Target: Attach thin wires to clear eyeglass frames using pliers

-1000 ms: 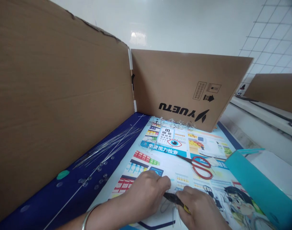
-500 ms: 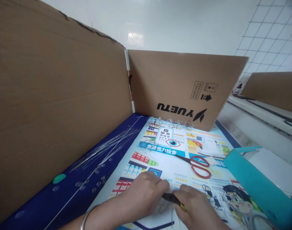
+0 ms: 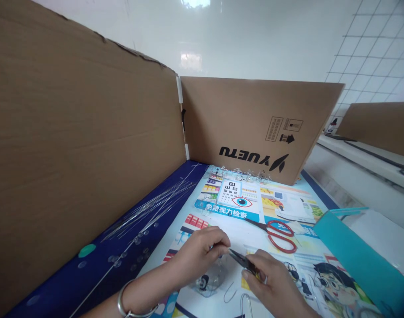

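Note:
My left hand [image 3: 205, 247], with a metal bangle [image 3: 121, 302] at the wrist, is closed in a pinch. What lies between its fingertips is too small to make out. In my right hand [image 3: 271, 278] is a pair of needle-nose pliers [image 3: 243, 259], jaws pointing left and meeting the left fingertips. Just under the left hand is a clear, shiny see-through piece [image 3: 210, 278]; whether the fingers hold it I cannot tell. Bent wire loops [image 3: 245, 302] show between the hands, near the printed sheet [image 3: 228, 227].
Red-handled scissors [image 3: 281, 236] lie beyond the right hand. A teal box [image 3: 357, 256] stands at the right. Straight wires [image 3: 152, 207] and clear beads [image 3: 117, 258] lie on the blue surface at left, near a green disc [image 3: 87, 250]. Cardboard panels [image 3: 254, 115] wall the back and left.
The pliers' jaws have come into view, now at the left fingertips. The left hand has risen slightly and turned, uncovering the clear piece below it. The view has shifted slightly.

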A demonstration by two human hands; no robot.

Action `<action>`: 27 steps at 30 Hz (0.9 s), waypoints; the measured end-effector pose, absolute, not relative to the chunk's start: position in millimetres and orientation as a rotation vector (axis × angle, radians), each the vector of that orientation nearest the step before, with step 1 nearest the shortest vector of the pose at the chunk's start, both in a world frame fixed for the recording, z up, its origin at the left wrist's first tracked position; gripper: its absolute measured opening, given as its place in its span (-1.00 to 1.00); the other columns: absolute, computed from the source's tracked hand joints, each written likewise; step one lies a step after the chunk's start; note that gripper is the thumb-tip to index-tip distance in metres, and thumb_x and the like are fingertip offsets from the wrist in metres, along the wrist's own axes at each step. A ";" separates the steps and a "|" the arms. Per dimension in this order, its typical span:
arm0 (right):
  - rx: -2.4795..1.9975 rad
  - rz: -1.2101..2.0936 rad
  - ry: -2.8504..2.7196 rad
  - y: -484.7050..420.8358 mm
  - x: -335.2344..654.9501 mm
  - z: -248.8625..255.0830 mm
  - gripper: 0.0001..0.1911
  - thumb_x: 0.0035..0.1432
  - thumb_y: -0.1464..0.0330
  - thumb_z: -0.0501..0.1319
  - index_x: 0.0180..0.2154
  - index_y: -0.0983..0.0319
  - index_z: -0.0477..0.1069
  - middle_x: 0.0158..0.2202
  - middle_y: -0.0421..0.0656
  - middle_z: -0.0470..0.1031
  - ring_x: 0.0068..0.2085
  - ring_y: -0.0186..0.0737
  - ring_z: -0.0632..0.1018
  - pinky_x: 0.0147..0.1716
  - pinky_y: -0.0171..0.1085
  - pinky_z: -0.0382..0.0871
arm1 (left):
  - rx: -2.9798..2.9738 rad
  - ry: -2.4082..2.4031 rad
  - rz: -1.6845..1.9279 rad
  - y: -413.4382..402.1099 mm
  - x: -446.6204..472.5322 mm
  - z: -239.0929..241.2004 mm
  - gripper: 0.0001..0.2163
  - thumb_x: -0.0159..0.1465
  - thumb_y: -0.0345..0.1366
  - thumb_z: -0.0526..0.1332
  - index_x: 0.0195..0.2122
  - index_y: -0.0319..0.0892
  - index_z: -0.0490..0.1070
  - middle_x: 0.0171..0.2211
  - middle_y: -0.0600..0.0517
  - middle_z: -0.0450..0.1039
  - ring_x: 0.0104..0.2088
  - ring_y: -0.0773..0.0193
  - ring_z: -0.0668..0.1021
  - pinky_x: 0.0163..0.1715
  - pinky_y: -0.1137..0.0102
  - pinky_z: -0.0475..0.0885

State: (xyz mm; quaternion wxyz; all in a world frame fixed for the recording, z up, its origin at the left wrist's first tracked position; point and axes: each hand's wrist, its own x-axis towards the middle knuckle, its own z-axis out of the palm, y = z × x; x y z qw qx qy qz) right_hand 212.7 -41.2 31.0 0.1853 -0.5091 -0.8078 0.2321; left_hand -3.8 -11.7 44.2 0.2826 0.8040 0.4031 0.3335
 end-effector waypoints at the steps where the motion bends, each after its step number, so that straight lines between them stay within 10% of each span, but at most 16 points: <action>1: -1.438 0.658 -2.282 -41.3 212.1 30.5 -0.89 0.11 0.32 0.08 -0.41 0.18 0.33 -0.44 -0.24 0.31 -0.39 -0.30 0.37 -0.43 -0.35 0.16 | 2.125 1.085 0.884 -12.3 -3.2 44.9 -0.92 0.18 -0.47 0.18 -0.38 -0.17 0.42 -0.44 0.10 0.43 -0.39 0.36 0.45 -0.37 0.50 0.28; 27: -1.387 0.664 -2.178 -43.1 207.9 26.5 -0.83 0.12 0.33 0.06 -0.50 0.20 0.23 -0.50 -0.26 0.27 -0.47 -0.34 0.32 -0.49 -0.37 0.13 | 1.815 1.067 0.744 -13.6 -5.7 52.5 -0.92 0.17 -0.37 0.15 -0.44 -0.22 0.38 -0.53 0.13 0.33 -0.48 0.39 0.33 -0.46 0.51 0.21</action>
